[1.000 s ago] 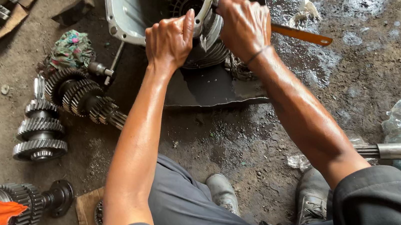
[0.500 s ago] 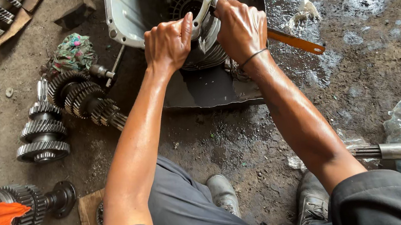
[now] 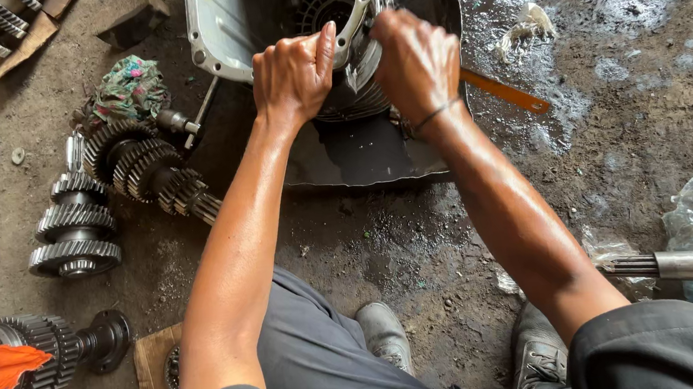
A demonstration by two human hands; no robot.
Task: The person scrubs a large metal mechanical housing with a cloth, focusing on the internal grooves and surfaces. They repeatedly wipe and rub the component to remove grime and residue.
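Since the earlier frame the orange-handled tool [image 3: 504, 90] had swung lower and drawn in toward the right hand [image 3: 416, 60], its tip now nearer the wet patch of floor, while the left hand [image 3: 293, 72] had barely shifted. Both hands sat at the near rim of the gearbox housing [image 3: 214, 27] — a pale grey cast-metal shell with bolt holes along its flange, lying open on a dark oily sheet at the top of the view. Left hand was clenched, thumb hooked over the flange edge. Right hand was closed round the tool, pressed against the ribbed, greasy gear cluster [image 3: 352, 89] seated at the housing's mouth. Two loose gear shafts [image 3: 122, 172] lay on the dirt floor well to the left.
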